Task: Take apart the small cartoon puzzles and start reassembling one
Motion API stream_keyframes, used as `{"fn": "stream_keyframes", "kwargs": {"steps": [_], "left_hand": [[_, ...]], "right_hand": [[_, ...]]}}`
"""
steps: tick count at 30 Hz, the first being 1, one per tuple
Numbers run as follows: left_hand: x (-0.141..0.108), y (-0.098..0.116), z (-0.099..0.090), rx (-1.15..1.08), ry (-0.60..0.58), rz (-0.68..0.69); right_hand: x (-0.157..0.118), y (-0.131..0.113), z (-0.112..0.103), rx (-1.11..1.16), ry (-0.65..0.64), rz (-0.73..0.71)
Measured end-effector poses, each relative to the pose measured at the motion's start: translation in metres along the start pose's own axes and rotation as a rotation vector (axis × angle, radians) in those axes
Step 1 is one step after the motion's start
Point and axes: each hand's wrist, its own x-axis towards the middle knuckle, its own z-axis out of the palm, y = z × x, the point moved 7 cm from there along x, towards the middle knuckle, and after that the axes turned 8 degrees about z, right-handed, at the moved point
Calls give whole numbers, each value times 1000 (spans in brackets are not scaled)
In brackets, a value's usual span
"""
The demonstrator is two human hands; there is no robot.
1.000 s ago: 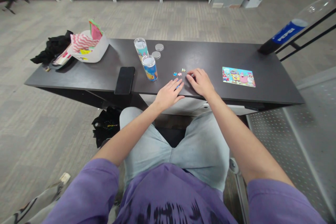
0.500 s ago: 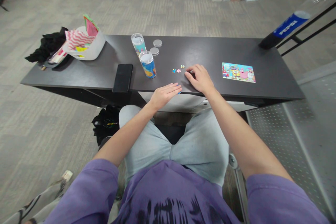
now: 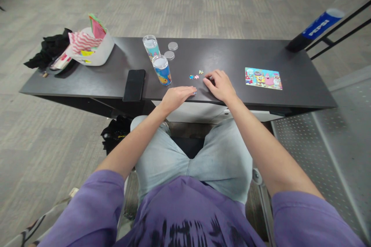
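Dark table (image 3: 261, 102), grey floor | left hand (image 3: 174, 97) has drawn back to the near edge, fingers curled, small blue piece (image 3: 194, 93) at its tips | right hand (image 3: 220, 85) stays flat, loosely open, beside loose puzzle pieces (image 3: 196, 76) | sorting appears to be continuing

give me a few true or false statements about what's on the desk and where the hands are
1. The phone lies face down or dark on the desk, left of the two tubes. True.
2. Both tubes have their lids on. False: the front tube and the back tube are open, and two round lids lie beside them.
3. The finished puzzle lies to the right of the right hand. True.
4. The left hand grips a tube. False: it rests at the desk's near edge, apart from them.
5. A few loose puzzle pieces lie just beyond the hands. True.
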Motion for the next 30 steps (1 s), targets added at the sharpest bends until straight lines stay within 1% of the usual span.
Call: {"fn": "stream_keyframes", "kwargs": {"steps": [4,7,10,13,14,16,18,20,22,23,25,26,28,30], "left_hand": [[23,-11,-4,28,3,-21],[42,-13,-7,50,10,-35],[55,-6,-15,66,31,-32],[61,9,-31,71,63,-3],[62,15,-41,67,84,17],[61,27,-67,58,131,59],[58,30,-105,40,199,37],[51,19,-147,0,245,-86],[42,0,-182,-38,239,-232],[37,-11,-197,-38,239,-286],[31,-30,-214,-18,200,-334],[30,-38,-218,-17,173,-341],[29,-51,-219,-10,154,-344],[29,-62,-214,-15,155,-361]], "right_hand": [[0,-1,-1,8,-3,-5],[0,-1,-1,8,-3,-2],[1,0,0,7,-3,-2],[1,-1,1,11,-5,-14],[1,-1,1,12,-4,-17],[0,-1,0,14,5,-20],[0,-2,-1,19,13,-19],[-1,-2,-2,24,12,-12],[-1,-2,-2,31,5,-4],[-1,-1,-2,37,4,-1],[-1,-1,-2,49,6,-1],[0,-1,-2,55,9,-3],[0,0,-2,64,14,-7],[0,0,-2,69,17,-9]]}}
